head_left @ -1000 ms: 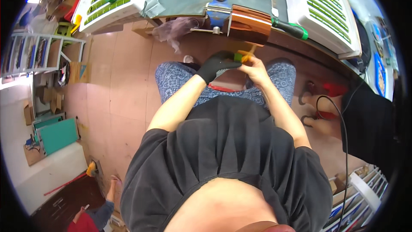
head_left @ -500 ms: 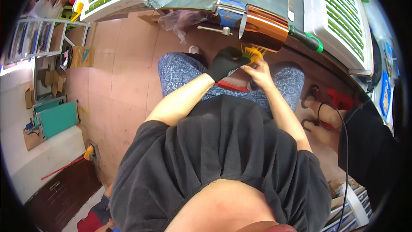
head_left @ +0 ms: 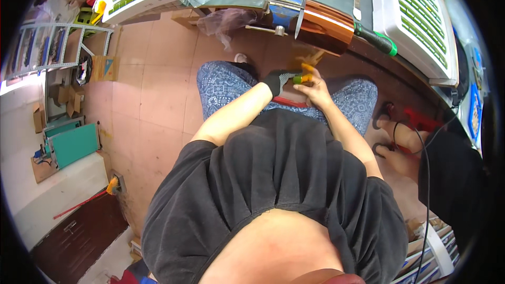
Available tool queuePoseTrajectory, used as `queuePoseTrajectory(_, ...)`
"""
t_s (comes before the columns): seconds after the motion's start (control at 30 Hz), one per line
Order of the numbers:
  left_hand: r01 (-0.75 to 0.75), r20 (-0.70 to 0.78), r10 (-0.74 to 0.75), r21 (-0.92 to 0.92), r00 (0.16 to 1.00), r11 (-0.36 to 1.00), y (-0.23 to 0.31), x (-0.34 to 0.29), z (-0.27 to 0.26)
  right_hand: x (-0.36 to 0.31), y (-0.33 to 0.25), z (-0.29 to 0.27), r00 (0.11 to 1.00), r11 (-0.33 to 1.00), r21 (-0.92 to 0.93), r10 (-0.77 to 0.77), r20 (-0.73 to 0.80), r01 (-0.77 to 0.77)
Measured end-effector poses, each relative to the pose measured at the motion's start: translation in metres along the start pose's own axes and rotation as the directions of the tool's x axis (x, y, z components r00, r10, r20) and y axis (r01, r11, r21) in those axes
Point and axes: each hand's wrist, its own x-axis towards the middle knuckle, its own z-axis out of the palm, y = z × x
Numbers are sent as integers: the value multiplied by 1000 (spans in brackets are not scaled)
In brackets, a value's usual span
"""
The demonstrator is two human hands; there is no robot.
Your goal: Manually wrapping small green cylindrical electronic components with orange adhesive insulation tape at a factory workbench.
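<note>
Green piece [head_left: 297, 80] is between the patterned trouser legs [head_left: 344, 100], now farther from the copper-coloured cylinder [head_left: 325, 27] and blue vise [head_left: 285, 9] than half a second ago. Gloved left hand [head_left: 274, 82] has rotated; can't tell whether its fingers are spread or pressed together. Right hand [head_left: 317, 91] pinches the piece, yellow-orange bits [head_left: 307, 68] beside it.

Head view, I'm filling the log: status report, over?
Right grip at small green piece; gloved left grip alongside; exact hold unclear. Copper-coloured cylinder just beyond.
</note>
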Motion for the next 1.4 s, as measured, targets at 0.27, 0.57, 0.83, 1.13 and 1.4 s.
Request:
queuePoseTrajectory(0.27,-159,14,159,168,987,973,47,-31,16,-10,-34,4,920,877,311,391,-22,-365)
queuePoseTrajectory(0.57,-248,153,197,492,968,834,47,-55,3,-11,-17,3,934,913,222,356,-20,-343)
queuePoseTrajectory(0.83,-321,56,317,249,947,914,34,-36,8,-14,-13,0,994,983,-165,70,-84,-83)
queuePoseTrajectory(1.13,-339,-13,339,-94,941,936,43,-38,14,-24,-29,-8,946,687,-710,-308,-96,152)
queuePoseTrajectory(1.4,-294,-170,345,268,923,917,59,-53,27,-32,-30,-19,947,846,-533,-183,-263,15)
